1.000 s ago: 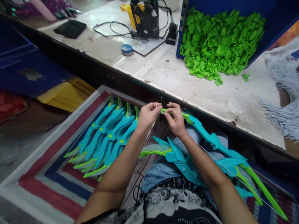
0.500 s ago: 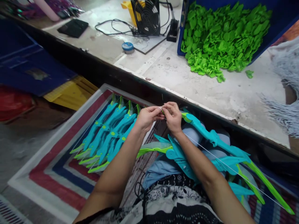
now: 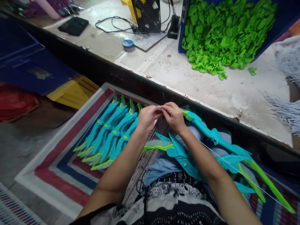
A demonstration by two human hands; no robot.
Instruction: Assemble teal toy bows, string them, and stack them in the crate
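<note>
My left hand point(image 3: 147, 118) and my right hand point(image 3: 173, 116) meet fingertip to fingertip in front of the bench edge. Both pinch the end of a white string point(image 3: 225, 161), where a tiny loop shows between them. From there the string runs under my right forearm to the far green tip of a turquoise toy bow point(image 3: 202, 127). That bow lies at a slant across my knees, its near green end just behind my right hand. Below it, more turquoise bow parts point(image 3: 184, 157) rest on my lap, partly covered by my right arm.
Several finished-looking bows point(image 3: 114, 132) lie in a row on a striped mat point(image 3: 58, 168) at left. On the bench point(image 3: 159, 67) are a blue bin point(image 3: 181, 40) spilling green pieces point(image 3: 225, 34), a black fan point(image 3: 147, 15), a blue-lidded tub point(image 3: 128, 45) and white strings point(image 3: 284, 111).
My fingers have shifted slightly and closed nearer together on the string end. The string crosses my right forearm a little farther down. The view has moved a little.
</note>
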